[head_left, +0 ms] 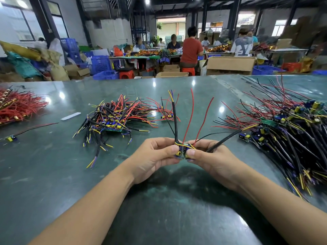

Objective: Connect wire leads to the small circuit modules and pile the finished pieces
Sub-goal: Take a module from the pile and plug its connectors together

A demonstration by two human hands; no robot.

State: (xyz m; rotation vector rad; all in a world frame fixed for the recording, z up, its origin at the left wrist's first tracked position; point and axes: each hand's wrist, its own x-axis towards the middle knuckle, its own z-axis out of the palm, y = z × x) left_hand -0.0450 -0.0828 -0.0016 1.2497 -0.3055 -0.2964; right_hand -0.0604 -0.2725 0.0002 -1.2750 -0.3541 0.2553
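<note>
Both my grips, left hand (pixel 155 156) and right hand (pixel 210 156), pinch one module (pixel 182 151) above bare surface (pixel 53 174); wired piles flank me: middle heap (pixel 113 119), right heap (pixel 286 131).

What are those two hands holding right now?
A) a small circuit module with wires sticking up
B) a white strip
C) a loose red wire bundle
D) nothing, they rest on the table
A: the left hand and right hand pinch a small module between them, its wires fanning upward.
</note>
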